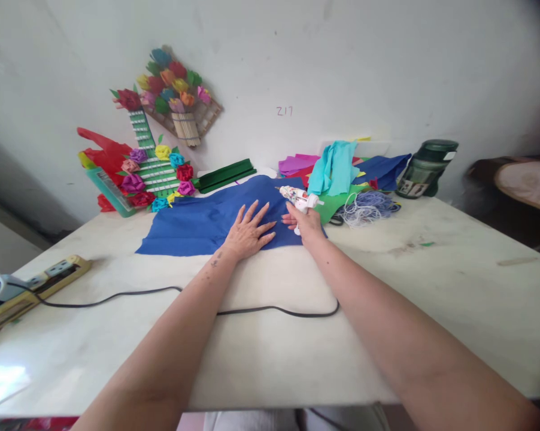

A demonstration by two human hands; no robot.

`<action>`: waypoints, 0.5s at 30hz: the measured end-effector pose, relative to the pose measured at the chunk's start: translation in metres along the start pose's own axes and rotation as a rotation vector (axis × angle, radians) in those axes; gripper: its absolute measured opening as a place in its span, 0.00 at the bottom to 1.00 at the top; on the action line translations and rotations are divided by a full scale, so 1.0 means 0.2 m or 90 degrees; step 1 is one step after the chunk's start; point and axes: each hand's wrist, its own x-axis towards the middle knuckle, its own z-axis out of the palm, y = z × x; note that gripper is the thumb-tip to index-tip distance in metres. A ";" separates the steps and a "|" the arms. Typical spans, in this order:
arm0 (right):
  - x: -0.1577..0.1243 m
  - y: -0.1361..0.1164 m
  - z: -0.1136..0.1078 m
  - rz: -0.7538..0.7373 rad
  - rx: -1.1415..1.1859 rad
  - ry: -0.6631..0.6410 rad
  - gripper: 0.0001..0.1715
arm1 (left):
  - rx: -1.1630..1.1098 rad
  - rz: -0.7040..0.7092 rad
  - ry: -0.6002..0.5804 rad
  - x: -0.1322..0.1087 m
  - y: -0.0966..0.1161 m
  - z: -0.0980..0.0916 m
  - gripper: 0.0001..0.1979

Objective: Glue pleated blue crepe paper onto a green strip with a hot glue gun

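Note:
A sheet of blue fabric or crepe paper (184, 224) lies spread on the table, slightly wrinkled. My left hand (247, 233) rests flat on it with the fingers spread, holding nothing. To its right, my right hand (308, 224) grips a white hot glue gun (299, 197) by the handle. The gun's nozzle points left over the far right part of the blue sheet; whether it touches the sheet I cannot tell. A black cord (279, 309) runs across the table under my forearms.
A power strip (41, 281) sits at the left edge. Paper flowers decorate a green guitar shape (151, 173) by the wall, near a glue bottle (111, 188). Folded coloured sheets (333, 167), a yarn bundle (371, 206) and a dark green jar (427, 170) stand back right.

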 end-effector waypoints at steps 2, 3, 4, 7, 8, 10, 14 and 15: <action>0.00 0.00 0.00 0.001 -0.007 0.000 0.12 | -0.008 -0.005 0.000 0.00 0.00 0.01 0.21; 0.00 -0.01 0.00 0.001 -0.009 0.000 0.12 | -0.010 -0.009 0.000 0.00 0.00 0.01 0.21; -0.01 -0.01 0.00 0.002 -0.010 0.001 0.12 | -0.011 -0.015 0.000 -0.01 -0.01 0.01 0.22; -0.01 -0.01 0.00 0.003 0.000 0.002 0.12 | -0.011 -0.039 -0.004 -0.03 -0.04 0.02 0.25; 0.00 -0.01 0.00 0.004 0.005 0.003 0.12 | -0.011 -0.045 -0.007 -0.04 -0.05 0.02 0.25; 0.00 -0.01 0.00 0.006 0.017 0.004 0.12 | -0.010 -0.043 -0.015 -0.06 -0.08 0.01 0.24; 0.00 0.00 0.00 0.009 0.028 0.004 0.12 | -0.014 -0.025 -0.023 -0.08 -0.12 -0.02 0.22; 0.01 0.00 -0.01 0.011 0.027 0.005 0.12 | -0.015 -0.023 -0.025 -0.08 -0.12 -0.02 0.22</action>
